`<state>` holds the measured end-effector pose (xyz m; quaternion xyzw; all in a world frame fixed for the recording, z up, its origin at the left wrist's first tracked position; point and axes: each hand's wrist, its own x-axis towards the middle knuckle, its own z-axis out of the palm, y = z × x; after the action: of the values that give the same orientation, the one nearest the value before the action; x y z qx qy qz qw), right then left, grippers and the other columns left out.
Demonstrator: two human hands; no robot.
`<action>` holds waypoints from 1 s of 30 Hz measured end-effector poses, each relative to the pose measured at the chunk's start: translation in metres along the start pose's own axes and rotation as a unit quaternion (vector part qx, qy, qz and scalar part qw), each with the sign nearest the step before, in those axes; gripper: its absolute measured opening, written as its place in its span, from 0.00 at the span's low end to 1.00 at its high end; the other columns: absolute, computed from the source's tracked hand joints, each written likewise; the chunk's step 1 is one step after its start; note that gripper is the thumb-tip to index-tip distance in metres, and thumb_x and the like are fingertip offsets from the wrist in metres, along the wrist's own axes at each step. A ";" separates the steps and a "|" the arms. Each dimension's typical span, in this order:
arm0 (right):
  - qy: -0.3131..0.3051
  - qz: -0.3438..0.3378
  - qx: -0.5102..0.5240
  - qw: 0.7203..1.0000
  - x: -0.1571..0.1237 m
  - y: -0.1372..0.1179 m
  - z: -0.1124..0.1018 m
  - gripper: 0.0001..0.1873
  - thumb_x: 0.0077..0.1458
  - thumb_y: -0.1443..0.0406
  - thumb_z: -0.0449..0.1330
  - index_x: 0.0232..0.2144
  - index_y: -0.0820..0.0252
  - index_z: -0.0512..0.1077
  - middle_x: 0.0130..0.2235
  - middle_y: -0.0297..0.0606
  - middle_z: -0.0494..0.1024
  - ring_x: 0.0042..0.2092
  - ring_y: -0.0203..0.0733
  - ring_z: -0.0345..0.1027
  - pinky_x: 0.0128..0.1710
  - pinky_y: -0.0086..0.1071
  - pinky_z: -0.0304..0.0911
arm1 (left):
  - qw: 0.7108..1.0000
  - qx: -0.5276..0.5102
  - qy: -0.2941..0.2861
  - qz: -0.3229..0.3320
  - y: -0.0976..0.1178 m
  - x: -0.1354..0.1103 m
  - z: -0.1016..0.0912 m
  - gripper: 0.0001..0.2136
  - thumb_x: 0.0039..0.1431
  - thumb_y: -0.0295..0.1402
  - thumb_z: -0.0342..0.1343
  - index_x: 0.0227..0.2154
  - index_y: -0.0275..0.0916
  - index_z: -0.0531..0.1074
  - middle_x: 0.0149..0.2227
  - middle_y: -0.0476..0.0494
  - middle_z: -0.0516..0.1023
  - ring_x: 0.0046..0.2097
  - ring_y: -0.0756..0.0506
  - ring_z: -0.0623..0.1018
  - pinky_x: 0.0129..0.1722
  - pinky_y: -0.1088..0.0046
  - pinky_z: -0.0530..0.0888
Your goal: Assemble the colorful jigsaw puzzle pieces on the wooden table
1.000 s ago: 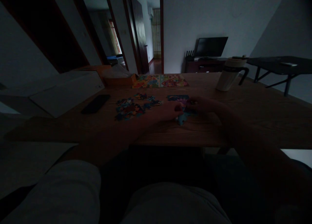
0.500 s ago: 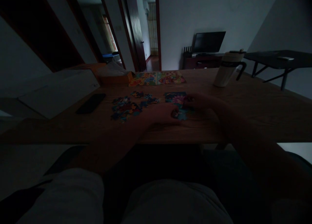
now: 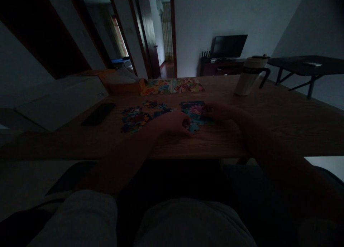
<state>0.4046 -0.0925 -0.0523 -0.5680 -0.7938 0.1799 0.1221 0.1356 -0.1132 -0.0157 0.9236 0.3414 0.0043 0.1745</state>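
Fingers of the left hand (image 3: pixel 174 122) curl over the wooden table (image 3: pixel 282 121), their tips just beside a small light-blue puzzle piece (image 3: pixel 192 127) that lies a little to their right; the room is dim, so I cannot tell whether the fingers pinch that piece or only touch its edge. Directly beyond the piece, away from the body, sits the joined patch of puzzle (image 3: pixel 194 111), and the right hand (image 3: pixel 219 112) rests against that patch's right side, fingers bent down on it, seemingly pressing rather than gripping. So the loose piece lies between the two hands, nearer the left, with the patch just past it. Further left of the left hand spreads a scatter of loose pieces (image 3: pixel 137 119), then a dark phone (image 3: pixel 99 114) and a white box (image 3: pixel 61 100). At the far edge lies a colourful picture sheet (image 3: pixel 172 86), with a white mug (image 3: pixel 249 76) off to the right.
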 end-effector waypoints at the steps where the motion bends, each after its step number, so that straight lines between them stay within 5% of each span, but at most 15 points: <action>1: 0.000 0.006 -0.003 1.000 0.000 -0.001 0.000 0.24 0.59 0.46 0.58 0.49 0.52 0.77 0.41 0.40 0.82 0.39 0.48 0.74 0.40 0.37 0.68 | 1.000 -0.006 -0.006 0.001 -0.002 0.000 -0.001 0.19 0.48 0.48 0.67 0.38 0.40 0.78 0.37 0.45 0.79 0.36 0.45 0.75 0.34 0.71 0.65; 23: 0.007 -0.020 0.001 1.000 -0.004 -0.010 -0.002 0.21 0.60 0.51 0.58 0.50 0.55 0.76 0.46 0.43 0.81 0.43 0.50 0.74 0.43 0.38 0.68 | 0.997 0.053 0.008 -0.059 -0.011 -0.001 -0.007 0.20 0.44 0.54 0.67 0.26 0.40 0.76 0.30 0.44 0.77 0.32 0.44 0.72 0.33 0.69 0.64; 30: 0.009 -0.011 -0.023 1.000 -0.002 -0.005 -0.001 0.23 0.60 0.48 0.57 0.49 0.53 0.76 0.44 0.41 0.81 0.41 0.48 0.74 0.40 0.36 0.67 | 0.998 -0.024 -0.061 0.023 -0.006 -0.004 -0.005 0.16 0.45 0.46 0.70 0.32 0.41 0.79 0.35 0.47 0.79 0.35 0.45 0.76 0.32 0.73 0.66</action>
<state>0.4018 -0.0959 -0.0490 -0.5633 -0.8029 0.1551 0.1187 0.1281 -0.1099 -0.0126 0.9253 0.3086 -0.0399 0.2166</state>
